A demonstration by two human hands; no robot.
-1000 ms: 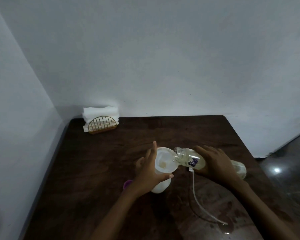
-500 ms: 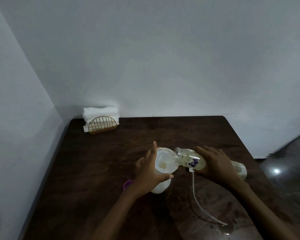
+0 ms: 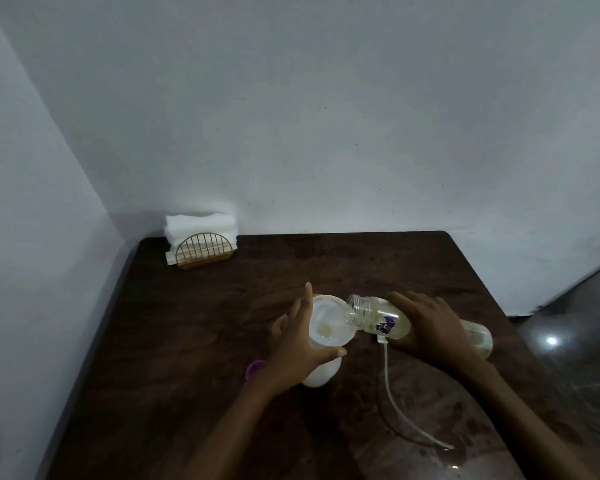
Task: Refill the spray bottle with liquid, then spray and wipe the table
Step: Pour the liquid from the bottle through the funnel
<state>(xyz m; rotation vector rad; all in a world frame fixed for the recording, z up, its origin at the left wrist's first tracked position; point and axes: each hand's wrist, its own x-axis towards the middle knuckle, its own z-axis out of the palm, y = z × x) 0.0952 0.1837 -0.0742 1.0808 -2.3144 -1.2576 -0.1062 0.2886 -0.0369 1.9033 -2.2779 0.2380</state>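
Nearest, a thin tube (image 3: 388, 386) lies on the bench (image 3: 187, 341). Left hand (image 3: 291, 351): thumb and fingers clasp the funnel (image 3: 329, 323) atop the white bottle (image 3: 321, 374). Right hand (image 3: 430, 327): fingers wrap the tilted clear bottle (image 3: 378, 315), mouth over the funnel. Napkins (image 3: 201, 225) far left.

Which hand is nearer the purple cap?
Left. The left hand, holding the white funnel, has the purple cap beside its wrist; the right hand holds the clear bottle farther right.
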